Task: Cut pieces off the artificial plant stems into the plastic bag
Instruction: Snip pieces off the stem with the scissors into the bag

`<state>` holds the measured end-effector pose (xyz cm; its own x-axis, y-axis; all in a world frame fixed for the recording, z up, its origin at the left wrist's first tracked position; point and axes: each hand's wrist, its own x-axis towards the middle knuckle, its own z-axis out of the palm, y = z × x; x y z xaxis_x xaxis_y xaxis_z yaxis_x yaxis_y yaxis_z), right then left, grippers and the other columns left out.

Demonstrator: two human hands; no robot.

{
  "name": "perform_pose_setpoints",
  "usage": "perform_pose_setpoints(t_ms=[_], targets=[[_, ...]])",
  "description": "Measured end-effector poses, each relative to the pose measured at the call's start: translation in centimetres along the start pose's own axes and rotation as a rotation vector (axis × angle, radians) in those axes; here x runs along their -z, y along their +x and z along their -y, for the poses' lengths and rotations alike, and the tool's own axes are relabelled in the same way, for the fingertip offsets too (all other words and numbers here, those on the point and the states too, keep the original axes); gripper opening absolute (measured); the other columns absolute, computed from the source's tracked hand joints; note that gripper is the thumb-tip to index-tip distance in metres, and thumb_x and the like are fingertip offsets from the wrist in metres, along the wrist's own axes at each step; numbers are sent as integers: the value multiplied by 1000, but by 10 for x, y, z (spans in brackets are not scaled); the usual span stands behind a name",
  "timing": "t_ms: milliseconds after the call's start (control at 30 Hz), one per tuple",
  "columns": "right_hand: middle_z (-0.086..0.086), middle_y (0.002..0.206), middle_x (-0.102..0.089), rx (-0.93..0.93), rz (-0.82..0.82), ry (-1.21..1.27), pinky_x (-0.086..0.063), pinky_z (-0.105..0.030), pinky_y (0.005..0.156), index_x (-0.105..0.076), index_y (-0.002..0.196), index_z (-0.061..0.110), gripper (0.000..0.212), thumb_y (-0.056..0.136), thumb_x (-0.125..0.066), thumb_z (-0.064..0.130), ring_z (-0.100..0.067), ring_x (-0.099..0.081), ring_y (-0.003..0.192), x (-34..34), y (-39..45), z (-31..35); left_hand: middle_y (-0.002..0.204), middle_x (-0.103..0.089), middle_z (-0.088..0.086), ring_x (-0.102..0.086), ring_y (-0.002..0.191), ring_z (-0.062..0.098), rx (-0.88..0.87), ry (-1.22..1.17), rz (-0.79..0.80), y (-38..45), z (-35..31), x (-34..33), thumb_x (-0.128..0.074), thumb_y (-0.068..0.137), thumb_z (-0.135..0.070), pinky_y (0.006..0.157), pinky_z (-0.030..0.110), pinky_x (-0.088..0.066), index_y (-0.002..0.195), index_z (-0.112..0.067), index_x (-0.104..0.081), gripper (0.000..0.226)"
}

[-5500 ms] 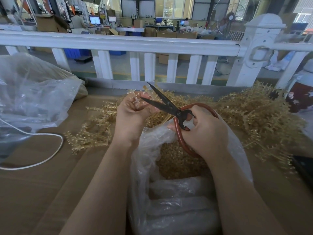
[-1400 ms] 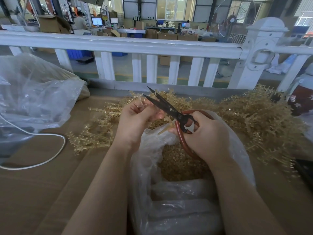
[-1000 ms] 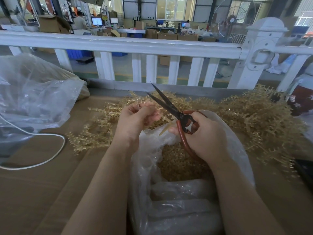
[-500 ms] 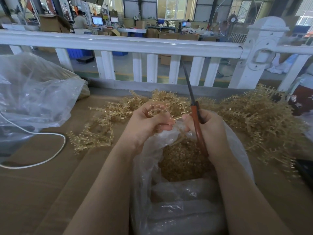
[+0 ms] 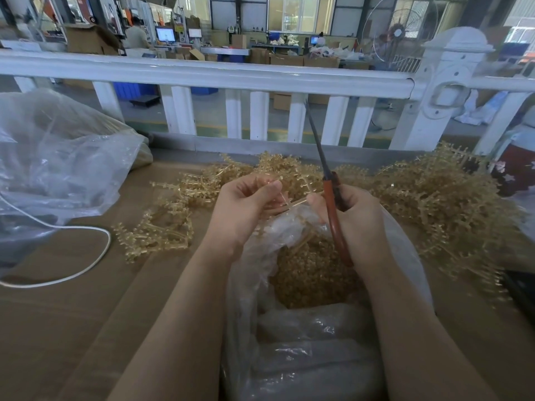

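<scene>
While the left hand pinches a stem, the right hand grips scissors above the bag.

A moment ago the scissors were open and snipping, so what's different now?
The scissors have swung upright, blades closed and pointing at the white fence; the right hand still grips their orange handles. The left hand still pinches a stem, now lower, over the plastic bag. The stem pile, cut pieces and white cord stayed put.
</scene>
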<state>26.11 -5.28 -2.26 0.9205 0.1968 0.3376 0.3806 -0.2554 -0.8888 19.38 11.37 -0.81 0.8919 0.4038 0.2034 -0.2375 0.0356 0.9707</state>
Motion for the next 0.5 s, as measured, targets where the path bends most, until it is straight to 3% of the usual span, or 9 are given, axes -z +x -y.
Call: perform_pose_setpoints(t_ms=[200,300,367,500], targets=[[17,87,-70,68,-54,-142,-54,-27,73,-64,91,37,53,64,-66,82,0,-65,81,0,-3,-6,71,-73,7,-69,64,12,-15,-113,-101,1,-2,1,-65,93,-5,62,19,-54,88,-4,-75,12],[24,90,-66,163,-57,-219,-50,-18,73,-61,94,39,63,61,-58,93,6,-62,87,-1,-5,-5,72,-73,6,-69,67,12,-69,-104,-148,1,-2,1,-65,93,-5,64,20,-55,89,-6,-75,11],[29,86,-60,265,-64,-316,-42,-11,69,-59,92,37,61,65,-54,92,9,-57,88,-1,-7,-4,75,-73,7,-68,71,15,-103,-95,-166,1,-2,1,-65,93,-5,69,23,-56,88,-7,-74,11],[26,85,-57,329,-20,-479,-44,-14,67,-59,92,33,56,70,-57,84,3,-56,81,0,-8,-6,76,-70,3,-65,71,12,-172,-22,-140,1,-2,0,-62,94,-3,69,22,-53,88,-7,-72,13]])
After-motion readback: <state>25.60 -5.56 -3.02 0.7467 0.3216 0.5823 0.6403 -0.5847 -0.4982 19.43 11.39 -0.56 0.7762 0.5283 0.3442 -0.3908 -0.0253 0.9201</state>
